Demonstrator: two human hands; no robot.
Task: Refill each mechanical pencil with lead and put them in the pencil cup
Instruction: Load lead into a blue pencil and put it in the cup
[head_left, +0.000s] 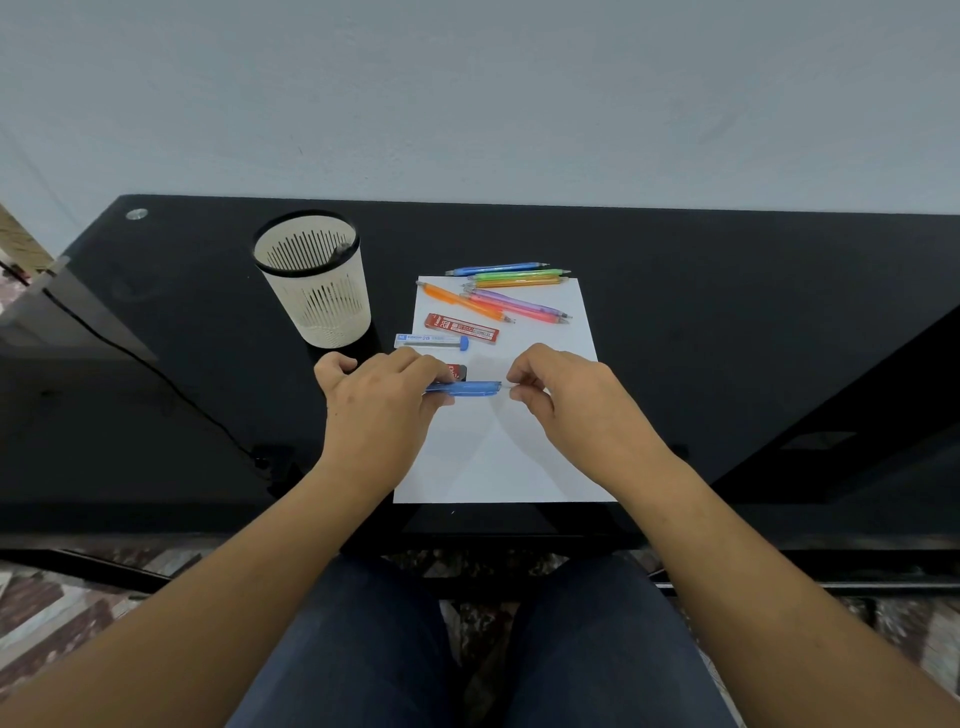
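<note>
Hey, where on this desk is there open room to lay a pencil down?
The white sheet is bare on its near half, below both hands. The black desk right of the sheet is bare too. It is crowded at the sheet's far end: loose pencils, the red lead case, the blue lead case.

"2B" reads on the red lead case (462, 328) and the blue-capped lead tube (432, 340)
</note>
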